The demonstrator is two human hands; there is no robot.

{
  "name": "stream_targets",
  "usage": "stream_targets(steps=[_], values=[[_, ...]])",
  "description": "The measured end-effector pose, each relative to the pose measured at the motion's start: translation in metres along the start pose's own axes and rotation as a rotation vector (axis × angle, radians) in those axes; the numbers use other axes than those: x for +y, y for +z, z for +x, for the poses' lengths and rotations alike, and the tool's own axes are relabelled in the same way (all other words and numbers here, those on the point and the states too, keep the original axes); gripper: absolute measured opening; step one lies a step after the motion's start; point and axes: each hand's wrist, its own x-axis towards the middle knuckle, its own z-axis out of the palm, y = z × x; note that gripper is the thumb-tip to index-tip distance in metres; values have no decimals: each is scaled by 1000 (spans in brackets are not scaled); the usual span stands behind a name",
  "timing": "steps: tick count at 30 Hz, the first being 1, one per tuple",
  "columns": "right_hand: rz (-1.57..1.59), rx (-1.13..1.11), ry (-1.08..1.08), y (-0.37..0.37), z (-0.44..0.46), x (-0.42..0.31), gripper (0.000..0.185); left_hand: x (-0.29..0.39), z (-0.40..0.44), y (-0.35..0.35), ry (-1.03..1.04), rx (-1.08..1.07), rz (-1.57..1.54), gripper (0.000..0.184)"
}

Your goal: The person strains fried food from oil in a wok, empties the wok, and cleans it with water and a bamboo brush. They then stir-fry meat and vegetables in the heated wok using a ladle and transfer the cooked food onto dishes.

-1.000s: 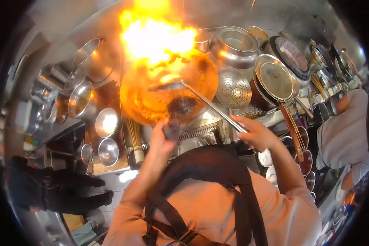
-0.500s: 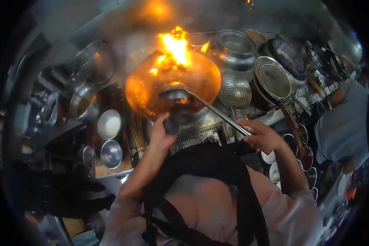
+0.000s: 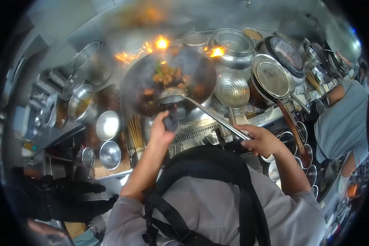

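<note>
My left hand [image 3: 160, 133] is closed around a dark cloth [image 3: 172, 121] at the near rim of a large black wok [image 3: 137, 80]. In the wok, browned pieces of food [image 3: 166, 76] with bits of green are bunched towards the far side. My right hand [image 3: 261, 140] grips the handle of a long metal ladle [image 3: 219, 118]. The ladle's bowl lies over the near part of the wok, just above my left hand. Small flames [image 3: 162, 43] show along the wok's far rim and at both sides.
Right of the wok are a perforated strainer [image 3: 231, 88], a round sieve [image 3: 273, 80] and a metal pot [image 3: 233, 45]. Metal bowls [image 3: 107, 125] and bundled sticks [image 3: 135, 131] stand at left. A person in grey [image 3: 342, 119] works at right; another in dark clothes [image 3: 57, 197] stands at left.
The big blaze over the wok has shrunk to small flames at the rim. The wok's orange glow is gone and the food shows. Both hands keep nearly the same places.
</note>
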Motion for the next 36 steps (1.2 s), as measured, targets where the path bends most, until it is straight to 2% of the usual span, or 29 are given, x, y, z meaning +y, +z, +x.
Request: stream_targets(steps=[1,3,4,5,8,10,12,14,17,19,22,24,26,27,29,31,32,33,34,35,36], values=[[-182,17,24,0,5,-10,59,3,21,3,45,3,16,17],[-176,41,-12,12,43,-17,59,1,63,-12,83,-19,29,17],[-207,78,-45,15,75,-6,59,-2,57,-17,81,-21,31,17],[-244,116,-80,17,99,2,60,-8,46,-22,77,-11,70,16],[-271,199,-134,32,97,-19,60,-32,-23,-39,57,-7,132,15],[-189,117,-164,20,64,-1,60,-29,-67,-15,2,-32,105,15],[-151,65,-151,7,24,9,59,-18,-47,-7,73,-3,85,17],[39,-8,-8,-3,0,19,56,-5,-9,8,92,-6,21,17],[-103,32,65,10,33,-15,57,1,48,-9,54,32,40,14],[-247,83,-46,12,92,4,61,-11,51,-30,81,25,55,13],[-244,187,-89,39,83,-17,63,-29,-29,-26,68,10,80,18],[-312,295,-448,43,90,60,60,-14,-17,-24,30,42,66,19],[-130,257,-252,51,65,80,56,0,26,-33,38,35,40,21],[-130,253,-247,54,54,89,56,5,45,-27,61,55,22,20],[-13,150,11,52,44,94,54,10,58,-5,93,69,-5,19],[-76,161,28,46,40,69,53,7,48,20,76,16,-123,15],[-141,170,45,43,37,62,53,8,59,11,70,22,-124,15],[-191,233,-305,36,50,98,54,9,77,-10,35,-22,-92,14],[-74,102,215,22,22,32,56,9,86,-21,4,-68,-58,14],[-135,84,152,5,12,22,57,9,72,-6,28,63,-112,16],[-195,68,90,-11,5,18,58,14,59,6,25,63,-107,16]])
